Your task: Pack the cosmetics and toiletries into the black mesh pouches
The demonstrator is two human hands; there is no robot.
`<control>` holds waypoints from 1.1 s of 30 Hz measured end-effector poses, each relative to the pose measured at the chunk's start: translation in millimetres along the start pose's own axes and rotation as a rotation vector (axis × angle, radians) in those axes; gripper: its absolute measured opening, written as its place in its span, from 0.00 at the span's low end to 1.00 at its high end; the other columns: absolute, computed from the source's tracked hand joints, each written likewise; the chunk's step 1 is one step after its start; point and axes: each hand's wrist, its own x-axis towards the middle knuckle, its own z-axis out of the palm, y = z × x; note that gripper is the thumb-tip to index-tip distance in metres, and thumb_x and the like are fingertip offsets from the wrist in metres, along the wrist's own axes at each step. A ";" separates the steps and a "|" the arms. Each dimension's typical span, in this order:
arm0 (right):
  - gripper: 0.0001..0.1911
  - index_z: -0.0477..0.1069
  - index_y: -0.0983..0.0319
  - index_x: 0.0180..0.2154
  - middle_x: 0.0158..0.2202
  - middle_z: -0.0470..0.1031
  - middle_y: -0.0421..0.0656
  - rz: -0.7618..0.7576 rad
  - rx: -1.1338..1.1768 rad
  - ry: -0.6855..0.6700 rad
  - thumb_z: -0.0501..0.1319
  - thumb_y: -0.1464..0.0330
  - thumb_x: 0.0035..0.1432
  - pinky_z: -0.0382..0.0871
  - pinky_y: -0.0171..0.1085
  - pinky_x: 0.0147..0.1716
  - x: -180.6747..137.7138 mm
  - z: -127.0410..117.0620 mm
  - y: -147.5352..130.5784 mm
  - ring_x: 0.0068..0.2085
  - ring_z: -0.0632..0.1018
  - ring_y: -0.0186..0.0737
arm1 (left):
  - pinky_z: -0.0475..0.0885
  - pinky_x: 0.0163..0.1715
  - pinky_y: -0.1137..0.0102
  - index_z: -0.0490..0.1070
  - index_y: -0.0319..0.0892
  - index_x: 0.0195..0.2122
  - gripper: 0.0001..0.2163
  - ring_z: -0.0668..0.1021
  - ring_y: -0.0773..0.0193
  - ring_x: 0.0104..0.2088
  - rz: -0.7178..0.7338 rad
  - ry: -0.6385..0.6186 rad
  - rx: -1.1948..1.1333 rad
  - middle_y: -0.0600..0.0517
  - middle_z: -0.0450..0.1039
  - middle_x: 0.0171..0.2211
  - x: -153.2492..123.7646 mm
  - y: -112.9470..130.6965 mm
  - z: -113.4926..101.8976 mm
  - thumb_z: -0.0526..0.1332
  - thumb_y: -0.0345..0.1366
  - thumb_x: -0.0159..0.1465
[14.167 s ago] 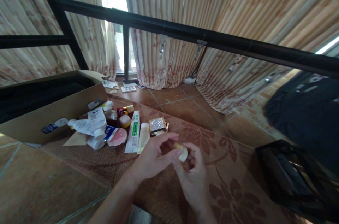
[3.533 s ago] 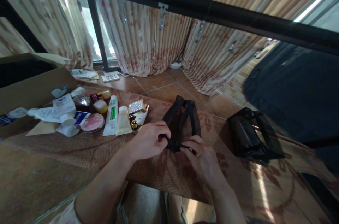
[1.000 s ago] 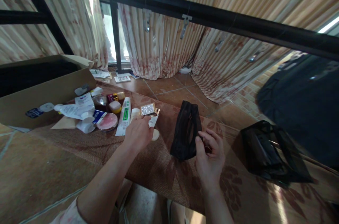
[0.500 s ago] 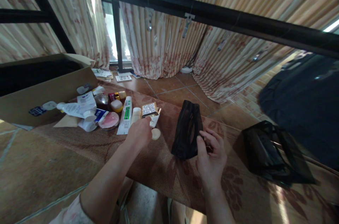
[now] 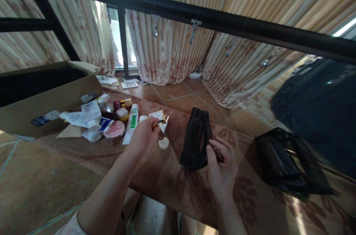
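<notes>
My left hand [image 5: 146,135] is closed on a small shiny brown and gold cosmetic item [image 5: 157,128], whose exact kind is hard to make out. Beside it lie a glittery square compact [image 5: 156,114], a round cream-coloured lid or jar [image 5: 164,143] and a white tube with a green label [image 5: 131,123]. My right hand [image 5: 221,159] pinches the right edge of a black mesh pouch [image 5: 195,140] between thumb and fingers. The pouch stands on the brown patterned cloth, its opening partly spread.
Left of my hands is a pile of cosmetics with a pink round case [image 5: 114,130] and a crumpled white tube [image 5: 83,116]. An open cardboard box [image 5: 52,98] stands behind them. At the right sits a second black mesh bag [image 5: 289,164]. A dark metal rail [image 5: 172,5] crosses above.
My left hand has drawn slightly back and left from the compact, with the small brown and gold item now showing in its fingers. The right hand keeps its hold on the pouch.
</notes>
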 end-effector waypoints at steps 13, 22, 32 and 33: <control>0.09 0.77 0.60 0.38 0.46 0.72 0.47 -0.004 -0.003 -0.012 0.60 0.65 0.58 0.71 0.40 0.40 0.1 -0.8 0.0 0.44 0.75 0.41 | 0.68 0.22 0.80 0.72 0.38 0.38 0.11 0.72 0.75 0.23 -0.475 -0.429 -1.576 0.54 0.71 0.27 -30.4 46.0 12.1 0.59 0.41 0.64; 0.09 0.76 0.60 0.39 0.45 0.73 0.47 -0.011 -0.022 -0.023 0.60 0.66 0.58 0.71 0.39 0.40 -0.4 0.6 -2.6 0.46 0.75 0.42 | 0.58 0.14 0.80 0.73 0.37 0.39 0.17 0.66 0.75 0.16 -0.510 -0.606 -1.751 0.54 0.66 0.22 -34.6 47.1 18.5 0.51 0.45 0.68; 0.08 0.76 0.60 0.39 0.44 0.74 0.46 -0.018 -0.014 -0.030 0.60 0.66 0.59 0.70 0.40 0.42 -2.5 1.6 -3.4 0.46 0.75 0.42 | 0.58 0.15 0.78 0.75 0.33 0.34 0.18 0.66 0.74 0.16 -0.449 -0.536 -1.639 0.52 0.67 0.22 -31.4 45.5 23.2 0.52 0.41 0.65; 0.08 0.76 0.60 0.39 0.44 0.74 0.46 -0.019 -0.012 -0.032 0.60 0.66 0.59 0.70 0.40 0.42 -2.5 1.8 -3.3 0.46 0.75 0.42 | 0.58 0.15 0.78 0.76 0.33 0.33 0.17 0.66 0.74 0.17 -0.448 -0.529 -1.631 0.51 0.68 0.22 -31.1 45.9 23.1 0.52 0.40 0.65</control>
